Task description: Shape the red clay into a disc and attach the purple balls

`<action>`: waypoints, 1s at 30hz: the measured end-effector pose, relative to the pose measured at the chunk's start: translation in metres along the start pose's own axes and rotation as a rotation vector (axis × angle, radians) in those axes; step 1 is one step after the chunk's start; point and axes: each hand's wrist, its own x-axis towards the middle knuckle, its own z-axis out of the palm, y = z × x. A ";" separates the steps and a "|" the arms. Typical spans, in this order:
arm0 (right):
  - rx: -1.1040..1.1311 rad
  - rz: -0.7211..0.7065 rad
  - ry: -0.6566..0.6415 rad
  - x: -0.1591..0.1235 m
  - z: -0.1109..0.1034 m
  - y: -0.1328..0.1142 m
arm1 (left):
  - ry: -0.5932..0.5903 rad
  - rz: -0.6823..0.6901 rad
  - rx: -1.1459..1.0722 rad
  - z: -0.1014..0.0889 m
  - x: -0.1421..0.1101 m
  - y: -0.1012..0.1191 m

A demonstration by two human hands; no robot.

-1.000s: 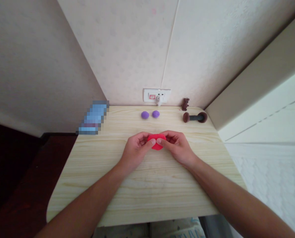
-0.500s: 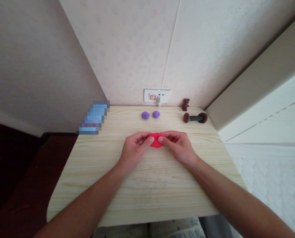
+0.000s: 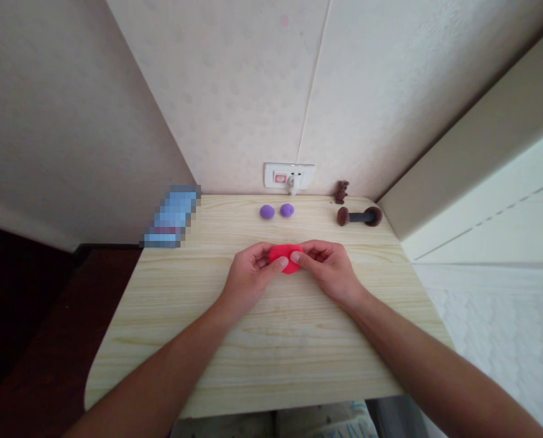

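With left hand (image 3: 247, 271) and right hand (image 3: 329, 269) both clamped on red clay-like piece (image 3: 286, 250), on near side of right purple lump (image 3: 287, 210), press softly and evenly with thumbs (image 3: 280, 263), turning little by little, avoiding thin spots or cracked edges

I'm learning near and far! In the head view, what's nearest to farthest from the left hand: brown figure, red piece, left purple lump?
1. Red piece: between left hand and right hand
2. Left purple lump: ahead, slightly right
3. Brown figure: back right
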 end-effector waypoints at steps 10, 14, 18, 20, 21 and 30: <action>-0.002 0.064 -0.119 -0.001 0.000 -0.002 | -0.048 0.003 0.054 0.000 -0.001 0.002; -0.010 0.058 -0.105 0.000 0.000 -0.001 | -0.044 0.021 0.065 0.001 -0.001 0.001; -0.013 0.016 -0.095 -0.001 0.001 0.001 | -0.035 0.053 0.081 0.000 0.000 0.000; -0.022 0.001 -0.089 -0.002 0.002 0.003 | -0.035 0.056 0.072 -0.001 0.000 -0.001; -0.027 -0.005 -0.085 -0.002 0.002 0.003 | -0.039 0.055 0.068 -0.001 0.000 -0.001; -0.027 0.019 -0.102 -0.001 0.003 -0.003 | -0.050 0.014 0.051 -0.002 -0.001 0.000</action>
